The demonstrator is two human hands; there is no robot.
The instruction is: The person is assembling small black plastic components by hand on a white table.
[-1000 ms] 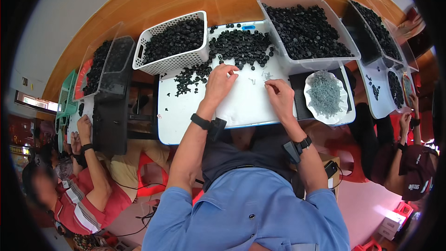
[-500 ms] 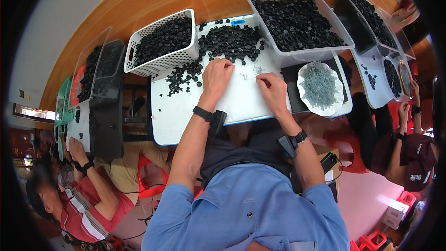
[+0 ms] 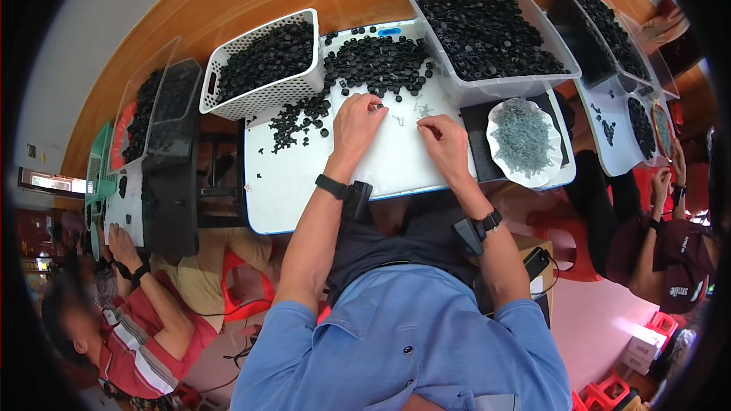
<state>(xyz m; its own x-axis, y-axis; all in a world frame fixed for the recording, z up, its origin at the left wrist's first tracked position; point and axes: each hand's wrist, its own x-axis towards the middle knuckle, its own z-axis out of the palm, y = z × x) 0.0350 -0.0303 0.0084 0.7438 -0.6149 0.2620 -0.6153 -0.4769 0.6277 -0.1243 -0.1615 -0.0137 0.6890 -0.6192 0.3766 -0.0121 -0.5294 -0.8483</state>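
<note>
Black piece (image 3: 379, 106) — in left hand (image 3: 355, 124), small (partly hidden)

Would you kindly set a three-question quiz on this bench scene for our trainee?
1. Which is nearer the frilly plate of grey pieces: the wearer's left hand or right hand?
2. True or false: the white basket stands left of the clear tub.
3. What colour are the pieces heaped in the tub? a) white, b) red, c) black

Key: 1. Right hand; 2. True; 3. c
</note>
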